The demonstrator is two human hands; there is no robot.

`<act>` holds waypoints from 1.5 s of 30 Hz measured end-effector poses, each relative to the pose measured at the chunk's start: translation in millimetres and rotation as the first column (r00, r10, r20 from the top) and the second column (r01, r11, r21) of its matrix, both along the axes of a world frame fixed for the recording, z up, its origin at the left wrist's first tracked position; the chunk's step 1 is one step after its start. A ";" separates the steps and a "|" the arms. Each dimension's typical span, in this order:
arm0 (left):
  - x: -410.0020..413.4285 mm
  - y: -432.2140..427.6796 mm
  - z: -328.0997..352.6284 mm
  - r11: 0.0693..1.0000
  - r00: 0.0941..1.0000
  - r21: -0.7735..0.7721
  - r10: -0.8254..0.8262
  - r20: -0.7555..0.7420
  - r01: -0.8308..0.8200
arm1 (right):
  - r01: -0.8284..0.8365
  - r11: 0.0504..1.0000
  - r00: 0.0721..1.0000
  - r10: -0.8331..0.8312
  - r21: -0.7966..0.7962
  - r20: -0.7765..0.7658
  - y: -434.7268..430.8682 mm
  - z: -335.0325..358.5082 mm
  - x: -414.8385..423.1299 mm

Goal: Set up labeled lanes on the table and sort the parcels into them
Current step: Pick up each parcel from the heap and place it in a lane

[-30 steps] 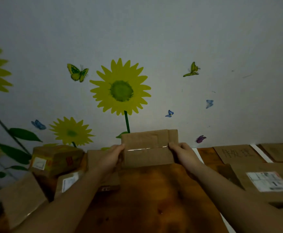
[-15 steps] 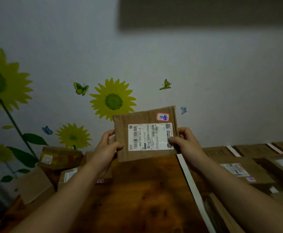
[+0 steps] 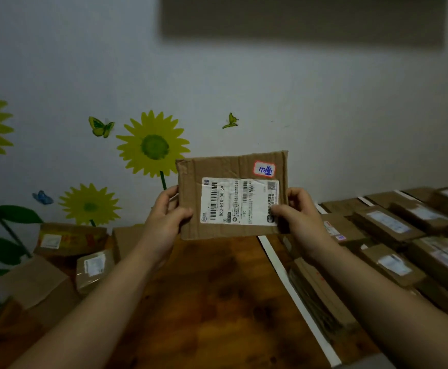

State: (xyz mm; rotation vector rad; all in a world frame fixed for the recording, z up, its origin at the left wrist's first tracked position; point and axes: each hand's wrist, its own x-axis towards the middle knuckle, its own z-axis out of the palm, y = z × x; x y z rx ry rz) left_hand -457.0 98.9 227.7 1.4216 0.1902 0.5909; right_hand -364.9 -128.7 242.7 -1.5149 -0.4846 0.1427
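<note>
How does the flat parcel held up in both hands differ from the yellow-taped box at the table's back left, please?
The flat parcel is thin and held upright in the air by the left hand and right hand; the yellow-taped box is bulkier and rests on the table. The flat parcel's white label covers much of its face; the yellow-taped box shows only a small one. Both are brown cardboard.
</note>
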 end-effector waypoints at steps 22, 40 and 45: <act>121.2 -295.3 -14.0 0.907 0.886 -0.039 -0.419 -0.200 0.420 | 0.352 0.935 0.934 -0.354 -0.036 -0.058 -316.5 -16.0 31.2; 283.5 -622.8 -38.8 0.643 0.635 0.159 -0.630 -0.447 0.749 | 0.660 0.748 0.745 -0.664 -0.075 -0.065 -583.7 -67.3 145.6; 360.0 -660.3 -46.7 0.533 0.577 0.243 -0.655 -0.488 0.810 | 0.712 0.682 0.689 -0.724 -0.170 -0.020 -623.3 -78.1 209.1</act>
